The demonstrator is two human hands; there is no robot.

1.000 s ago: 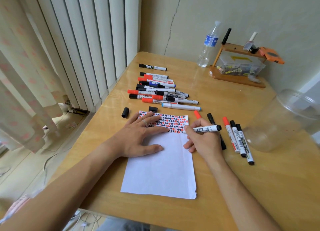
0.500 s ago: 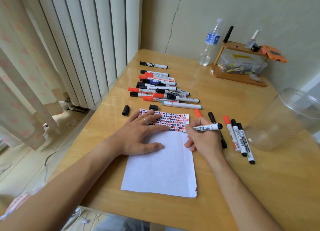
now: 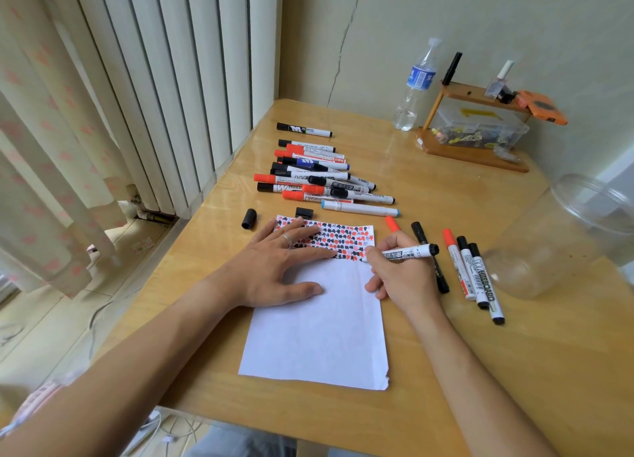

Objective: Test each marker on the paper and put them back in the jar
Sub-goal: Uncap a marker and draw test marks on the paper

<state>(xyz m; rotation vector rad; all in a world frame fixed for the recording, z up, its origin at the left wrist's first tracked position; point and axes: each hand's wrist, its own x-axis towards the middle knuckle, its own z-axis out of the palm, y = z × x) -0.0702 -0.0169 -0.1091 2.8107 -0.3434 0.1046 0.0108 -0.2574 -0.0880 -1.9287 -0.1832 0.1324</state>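
A white sheet of paper [image 3: 319, 333] lies on the wooden table [image 3: 480, 371], its top band filled with red and black scribbles. My left hand [image 3: 274, 268] rests flat on the paper, fingers spread. My right hand [image 3: 401, 274] grips a white marker [image 3: 408, 252] with a black end, its tip touching the paper's right edge by the scribbles. A pile of red, black and blue markers [image 3: 319, 175] lies behind the paper. Several more markers [image 3: 473, 274] lie to the right of my right hand. The clear plastic jar [image 3: 562, 237] lies on its side at the right.
Two loose black caps [image 3: 249, 219] lie near the paper's top left. A water bottle [image 3: 415, 86] and a wooden rack with a plastic box [image 3: 477, 130] stand at the back wall. The table's left edge runs along a radiator and curtain.
The marker tip has stayed at the paper's right edge with only small movement. My left hand has not moved.
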